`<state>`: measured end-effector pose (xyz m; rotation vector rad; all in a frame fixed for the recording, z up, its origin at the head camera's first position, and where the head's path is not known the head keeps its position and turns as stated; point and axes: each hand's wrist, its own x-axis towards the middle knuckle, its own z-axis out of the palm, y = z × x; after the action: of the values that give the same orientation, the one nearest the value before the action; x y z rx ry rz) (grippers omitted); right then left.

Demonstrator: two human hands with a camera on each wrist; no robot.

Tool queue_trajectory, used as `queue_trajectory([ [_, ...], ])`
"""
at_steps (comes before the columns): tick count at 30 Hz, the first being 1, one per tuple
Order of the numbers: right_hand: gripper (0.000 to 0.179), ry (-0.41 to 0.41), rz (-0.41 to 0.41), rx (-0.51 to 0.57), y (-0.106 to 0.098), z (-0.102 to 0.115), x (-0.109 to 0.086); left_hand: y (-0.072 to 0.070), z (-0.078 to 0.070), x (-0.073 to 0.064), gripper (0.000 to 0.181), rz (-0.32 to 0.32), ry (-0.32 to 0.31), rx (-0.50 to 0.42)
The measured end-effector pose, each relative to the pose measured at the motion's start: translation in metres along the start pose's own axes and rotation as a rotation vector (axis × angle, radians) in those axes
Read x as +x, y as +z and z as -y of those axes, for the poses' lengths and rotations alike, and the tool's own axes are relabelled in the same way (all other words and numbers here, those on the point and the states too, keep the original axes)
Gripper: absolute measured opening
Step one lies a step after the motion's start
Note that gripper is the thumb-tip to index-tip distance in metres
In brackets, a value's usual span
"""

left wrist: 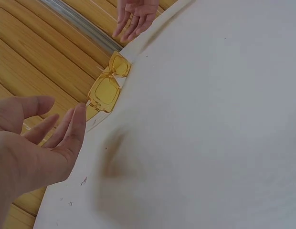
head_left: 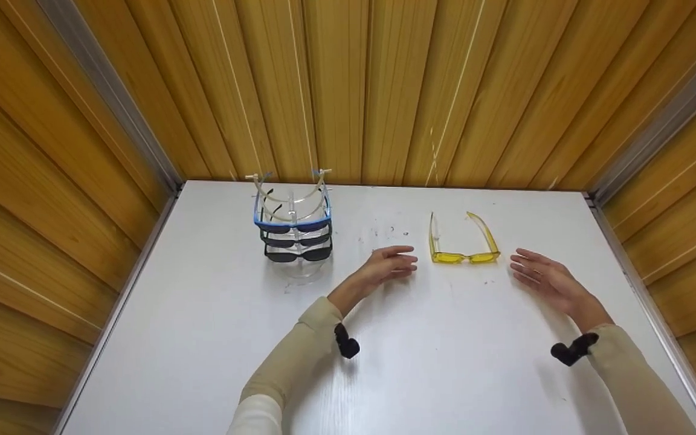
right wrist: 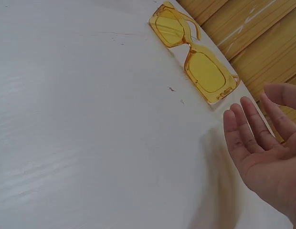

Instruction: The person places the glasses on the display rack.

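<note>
Yellow-framed sunglasses [head_left: 446, 258] with yellow lenses stand on the white table, their temples unfolded and pointing to the back wall. My left hand [head_left: 389, 264] hovers just left of them, fingers loosely extended toward them and holding nothing. On the other side, my right hand [head_left: 544, 279] is close to the right hinge, its fingers relaxed and apart from the frame. The left wrist view shows the sunglasses [left wrist: 106, 90] beyond my fingertips. In the right wrist view, the lower corner of the sunglasses [right wrist: 205, 71] lies near my fingertips, palm turned inward.
A clear display stand [head_left: 292, 208] at the back left bears blue-framed sunglasses [head_left: 293, 226] above two dark pairs. Small dark specks mark the white table [head_left: 203, 338]. Wood-patterned panels [head_left: 336, 90] enclose its back and sides.
</note>
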<state>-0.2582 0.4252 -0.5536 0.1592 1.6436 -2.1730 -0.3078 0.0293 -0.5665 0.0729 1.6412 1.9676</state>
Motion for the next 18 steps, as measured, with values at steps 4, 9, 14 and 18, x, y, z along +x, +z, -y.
queue_trajectory([
  [4, 0.049, 0.015, -0.07, 0.019, 0.002, -0.004, 0.001, 0.011, 0.01, 0.015, 0.048, -0.076, 0.008, -0.008],
  [9, 0.067, 0.022, -0.102, 0.017, 0.007, -0.002, 0.009, 0.02, 0.015, 0.031, 0.05, -0.169, 0.044, -0.028],
  [14, 0.074, 0.043, -0.146, 0.056, 0.017, 0.0, 0.024, 0.033, 0.014, 0.044, 0.055, -0.176, 0.054, -0.028],
  [18, 0.074, 0.047, -0.145, 0.066, 0.027, -0.001, 0.037, 0.043, 0.015, 0.054, 0.054, -0.191, 0.073, -0.026],
])
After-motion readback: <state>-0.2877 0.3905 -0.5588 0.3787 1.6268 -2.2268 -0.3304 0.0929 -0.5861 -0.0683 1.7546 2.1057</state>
